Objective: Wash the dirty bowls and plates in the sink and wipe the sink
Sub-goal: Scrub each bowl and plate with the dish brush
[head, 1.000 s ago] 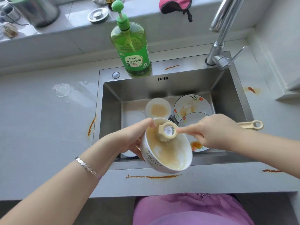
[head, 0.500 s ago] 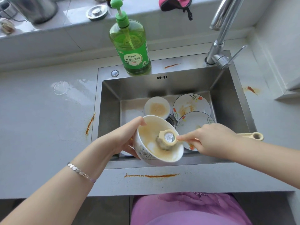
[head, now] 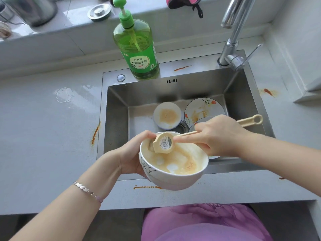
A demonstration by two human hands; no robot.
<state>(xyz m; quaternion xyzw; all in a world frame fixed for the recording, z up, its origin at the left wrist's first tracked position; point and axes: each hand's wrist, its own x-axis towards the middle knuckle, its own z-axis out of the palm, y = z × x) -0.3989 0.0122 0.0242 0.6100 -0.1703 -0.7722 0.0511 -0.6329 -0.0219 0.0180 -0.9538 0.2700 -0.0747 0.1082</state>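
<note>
Over the near edge of the sink (head: 116, 119), the left hand (head: 132, 153) grips the bowl (head: 180, 164) while the right hand (head: 218, 136), pinching the brush (head: 164, 143), has swept its head from centre to the far-left rim, so scrubbing is likely unfinished.

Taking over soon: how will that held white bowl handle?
Probably slippery: the white bowl is smeared inside with wet residue. Likely stiff and breakable; it looks ceramic. Held by the left hand at one side, it may tip.
</note>
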